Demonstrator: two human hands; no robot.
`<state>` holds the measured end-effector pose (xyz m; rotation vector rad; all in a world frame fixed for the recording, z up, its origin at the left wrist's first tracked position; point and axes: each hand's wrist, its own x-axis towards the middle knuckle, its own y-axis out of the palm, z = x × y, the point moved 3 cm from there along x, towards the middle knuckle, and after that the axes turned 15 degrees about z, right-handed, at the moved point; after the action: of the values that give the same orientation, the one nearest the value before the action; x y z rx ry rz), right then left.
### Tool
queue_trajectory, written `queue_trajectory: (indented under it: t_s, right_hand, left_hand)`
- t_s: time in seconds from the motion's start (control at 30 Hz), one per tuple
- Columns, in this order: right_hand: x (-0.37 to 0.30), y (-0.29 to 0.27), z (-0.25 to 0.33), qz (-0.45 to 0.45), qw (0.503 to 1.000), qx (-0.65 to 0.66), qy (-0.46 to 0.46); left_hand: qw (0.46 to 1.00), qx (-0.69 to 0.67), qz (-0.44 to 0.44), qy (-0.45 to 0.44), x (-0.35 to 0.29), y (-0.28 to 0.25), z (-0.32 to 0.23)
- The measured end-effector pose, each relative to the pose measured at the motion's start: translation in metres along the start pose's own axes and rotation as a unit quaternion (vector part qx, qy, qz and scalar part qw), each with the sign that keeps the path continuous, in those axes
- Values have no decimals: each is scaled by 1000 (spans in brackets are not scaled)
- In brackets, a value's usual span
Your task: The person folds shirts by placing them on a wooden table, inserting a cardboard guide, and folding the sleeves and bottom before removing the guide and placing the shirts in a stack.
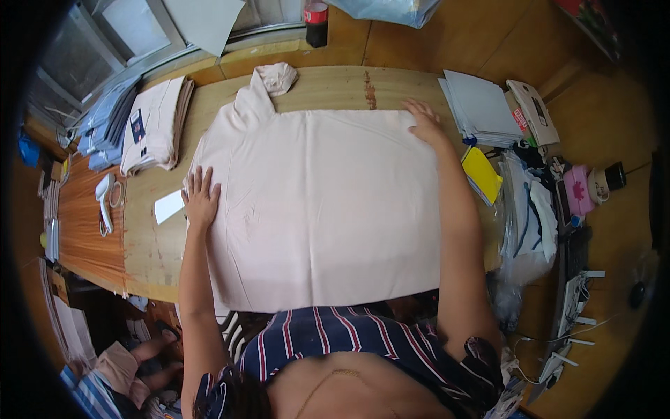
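Note:
A pale pink shirt point(349, 202) lies spread on the wooden table, its lower part hanging toward me over the near edge. One sleeve is bunched up at the far left, its cuff end point(278, 78) curled over. My left hand point(202, 195) rests flat on the shirt's left side, fingers stretched out. At the far right corner, my right hand point(424, 122) lies on the cloth with its fingers extended; whether it pinches any fabric does not show. A small white card point(169, 207) is on the table beside my left hand.
Folded pink garments point(155, 126) and blue garments point(108, 126) are stacked at left, near a white handheld scanner point(105, 195). White sheets point(481, 108), a yellow packet point(481, 174) and plastic-bagged items point(527, 216) line the right. A dark drink bottle point(316, 24) stands behind the table.

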<state>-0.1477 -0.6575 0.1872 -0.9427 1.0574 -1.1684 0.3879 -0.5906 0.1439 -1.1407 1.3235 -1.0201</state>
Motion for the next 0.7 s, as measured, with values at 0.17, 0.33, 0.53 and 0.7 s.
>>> queue_trajectory:
  t_s: [0.17, 0.33, 0.53, 0.7]
  right_hand:
    - [41, -25, -2, 260, 954, -152, 1]
    - [40, -54, -24, 180, 953, -213, 119]
    - [0, -5, -16, -79, 974, -62, 203]
    - [-41, 56, 29, -91, 980, -31, 173]
  left_hand:
    - [1000, 2, 3, -6, -3, -1, 2]
    - [1000, 13, -5, -9, -8, 1, 6]
    - [1000, 21, -5, 0, -3, 2, 2]
    - [999, 39, 11, -10, 1, 5, 4]
